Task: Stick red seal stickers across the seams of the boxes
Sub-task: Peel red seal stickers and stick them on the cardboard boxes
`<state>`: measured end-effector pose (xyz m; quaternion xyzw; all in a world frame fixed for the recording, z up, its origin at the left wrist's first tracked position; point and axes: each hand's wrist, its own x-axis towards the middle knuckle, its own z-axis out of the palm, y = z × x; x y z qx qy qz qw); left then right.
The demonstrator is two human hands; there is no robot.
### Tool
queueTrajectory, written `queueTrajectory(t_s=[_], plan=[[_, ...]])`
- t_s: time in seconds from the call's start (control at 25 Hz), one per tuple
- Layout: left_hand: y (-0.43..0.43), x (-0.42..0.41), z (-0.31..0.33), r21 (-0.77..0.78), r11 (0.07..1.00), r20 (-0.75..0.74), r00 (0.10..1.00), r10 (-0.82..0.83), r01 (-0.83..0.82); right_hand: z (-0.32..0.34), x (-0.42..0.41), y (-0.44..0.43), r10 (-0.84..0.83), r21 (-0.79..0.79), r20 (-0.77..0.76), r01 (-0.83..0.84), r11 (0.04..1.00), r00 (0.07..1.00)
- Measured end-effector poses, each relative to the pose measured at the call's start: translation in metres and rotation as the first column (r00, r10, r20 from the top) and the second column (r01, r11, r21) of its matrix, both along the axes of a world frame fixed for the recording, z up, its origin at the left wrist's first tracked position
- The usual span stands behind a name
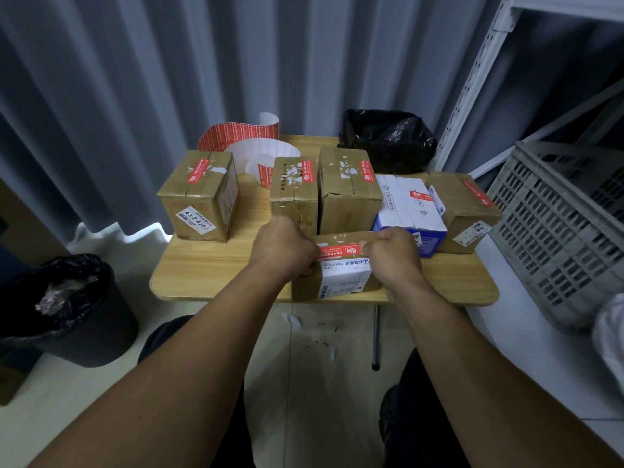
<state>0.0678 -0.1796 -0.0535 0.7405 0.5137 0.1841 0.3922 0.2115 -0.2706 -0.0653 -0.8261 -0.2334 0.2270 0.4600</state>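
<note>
**Red seal sticker stretched between both hands**

It lies across the top of the nearest cardboard box, which sits at the front edge of the wooden table. The left hand curls its fingers round the sticker's left end and the right hand pinches the right end. Just beyond the knuckles stands a row of boxes, each with a red strip on top. Farther behind the left hand is the sticker roll, and farther behind the right hand a black bag.
</note>
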Motion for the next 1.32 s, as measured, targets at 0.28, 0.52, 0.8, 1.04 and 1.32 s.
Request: queueTrajectory(t_s=[0.28, 0.52, 0.8, 1.04, 1.32], plan=[[0.001, 0.0, -0.001, 0.009, 1.0, 0.011, 1.0, 0.011, -0.012, -0.009, -0.02, 0.009, 0.035, -0.243, 0.276, 0.035, 0.969, 0.961], [0.002, 0.0, -0.003, -0.018, 1.0, 0.022, 1.0, 0.01, -0.01, -0.014, -0.015, 0.015, -0.075, -0.11, 0.074, 0.083, 0.99, 0.994], [0.0, -0.001, -0.002, -0.035, 0.999, 0.041, 0.999, 0.021, -0.02, -0.007, -0.006, 0.001, -0.043, 0.165, -0.272, 0.091, 0.982, 0.961], [0.002, -0.002, -0.005, -0.033, 0.999, 0.061, 0.998, 0.025, -0.023, -0.008, -0.009, -0.006, -0.019, 0.187, -0.202, 0.057, 0.981, 0.979], [0.002, -0.007, -0.003, -0.125, 0.99, 0.167, 0.983, 0.08, -0.059, -0.015, -0.013, 0.0, -0.036, 0.001, 0.243, 0.036, 0.999, 0.969]])
